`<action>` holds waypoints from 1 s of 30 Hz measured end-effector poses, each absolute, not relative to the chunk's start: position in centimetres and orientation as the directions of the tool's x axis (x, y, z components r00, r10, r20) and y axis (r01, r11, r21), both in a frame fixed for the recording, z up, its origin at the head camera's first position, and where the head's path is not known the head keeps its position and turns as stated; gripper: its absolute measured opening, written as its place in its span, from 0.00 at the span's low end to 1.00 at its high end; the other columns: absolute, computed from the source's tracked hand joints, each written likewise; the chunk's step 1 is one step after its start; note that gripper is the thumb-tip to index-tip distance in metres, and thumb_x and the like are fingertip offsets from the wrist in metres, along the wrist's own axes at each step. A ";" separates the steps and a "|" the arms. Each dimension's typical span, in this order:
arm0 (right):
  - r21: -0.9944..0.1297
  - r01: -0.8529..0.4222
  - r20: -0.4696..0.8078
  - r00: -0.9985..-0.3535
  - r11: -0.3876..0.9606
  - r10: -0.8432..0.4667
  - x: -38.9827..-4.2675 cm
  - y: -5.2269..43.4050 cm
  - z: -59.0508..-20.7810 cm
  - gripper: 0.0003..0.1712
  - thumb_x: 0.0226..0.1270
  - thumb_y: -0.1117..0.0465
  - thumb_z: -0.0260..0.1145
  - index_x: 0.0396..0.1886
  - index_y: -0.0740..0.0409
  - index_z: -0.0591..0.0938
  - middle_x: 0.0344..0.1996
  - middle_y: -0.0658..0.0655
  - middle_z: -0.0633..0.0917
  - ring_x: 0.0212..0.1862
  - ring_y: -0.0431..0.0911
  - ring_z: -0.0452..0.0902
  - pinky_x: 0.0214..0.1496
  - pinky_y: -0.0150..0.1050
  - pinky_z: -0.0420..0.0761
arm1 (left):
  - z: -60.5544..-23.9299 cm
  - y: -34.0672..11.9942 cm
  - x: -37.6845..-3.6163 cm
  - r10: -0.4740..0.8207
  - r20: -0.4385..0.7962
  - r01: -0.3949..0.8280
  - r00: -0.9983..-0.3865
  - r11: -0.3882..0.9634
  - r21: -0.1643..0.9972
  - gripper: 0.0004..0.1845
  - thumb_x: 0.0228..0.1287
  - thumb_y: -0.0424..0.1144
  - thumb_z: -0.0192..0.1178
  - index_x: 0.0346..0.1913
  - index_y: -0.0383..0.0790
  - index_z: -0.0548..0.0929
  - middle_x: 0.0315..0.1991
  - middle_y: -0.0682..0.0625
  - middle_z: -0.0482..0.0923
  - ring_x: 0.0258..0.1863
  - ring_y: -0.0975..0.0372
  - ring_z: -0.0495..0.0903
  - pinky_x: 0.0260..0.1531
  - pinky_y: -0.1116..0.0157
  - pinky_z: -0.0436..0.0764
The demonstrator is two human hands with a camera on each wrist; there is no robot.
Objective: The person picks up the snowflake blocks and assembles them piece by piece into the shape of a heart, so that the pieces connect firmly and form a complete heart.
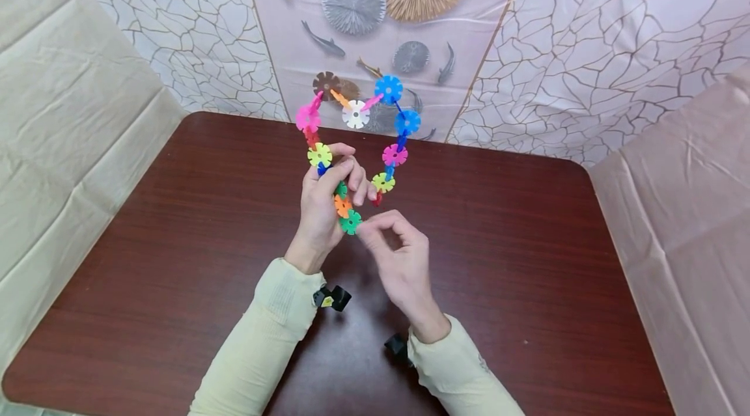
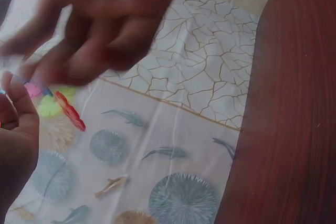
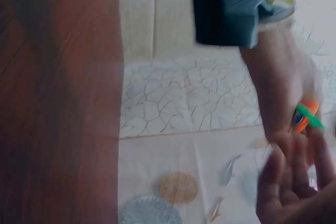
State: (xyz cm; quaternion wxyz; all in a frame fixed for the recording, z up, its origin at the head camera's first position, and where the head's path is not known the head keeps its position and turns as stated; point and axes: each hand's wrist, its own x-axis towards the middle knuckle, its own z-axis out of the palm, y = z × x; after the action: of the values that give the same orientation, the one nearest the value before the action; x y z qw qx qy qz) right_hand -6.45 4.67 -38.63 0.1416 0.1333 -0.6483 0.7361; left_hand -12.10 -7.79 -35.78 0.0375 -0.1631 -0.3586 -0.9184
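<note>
Two hands raised over dark wooden table (image 1: 176, 260), working on heart-shaped chain of bright plastic snowflake discs (image 1: 355, 114). Left hand (image 1: 324, 208) curled round chain's lower left run, at 7 o'clock of loop. Right hand (image 1: 398, 260) just beside it, thumb and forefinger pinched close to green plastic disc (image 1: 350, 222) at bottom tip; actual grip unclear. Likely step: closing loop. Next probably calls for slotting red plastic disc (image 1: 377, 198) into green one.

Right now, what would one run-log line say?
left hand: grips disc chain | right hand: pinches at green disc | table: beneath
</note>
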 end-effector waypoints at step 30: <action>-0.968 -0.043 0.114 -0.952 -0.247 -0.283 -10.6 8.3 -37.7 0.13 0.64 0.64 0.69 0.46 0.67 0.82 0.38 0.60 0.86 0.36 0.57 0.82 0.50 0.46 0.83 | -36.8 -8.1 -12.6 -0.106 0.382 0.389 -0.918 -0.427 0.816 0.04 0.68 0.30 0.54 0.40 0.34 0.79 0.15 0.47 0.68 0.08 0.60 0.65 0.15 0.69 0.73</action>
State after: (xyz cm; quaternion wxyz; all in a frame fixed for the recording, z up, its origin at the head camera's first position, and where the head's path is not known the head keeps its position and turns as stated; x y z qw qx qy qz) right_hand -10.59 8.27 -37.67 -0.0771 0.1336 -0.6086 0.7783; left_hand -12.63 -8.13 -36.83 0.1485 -0.1377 -0.5144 -0.8333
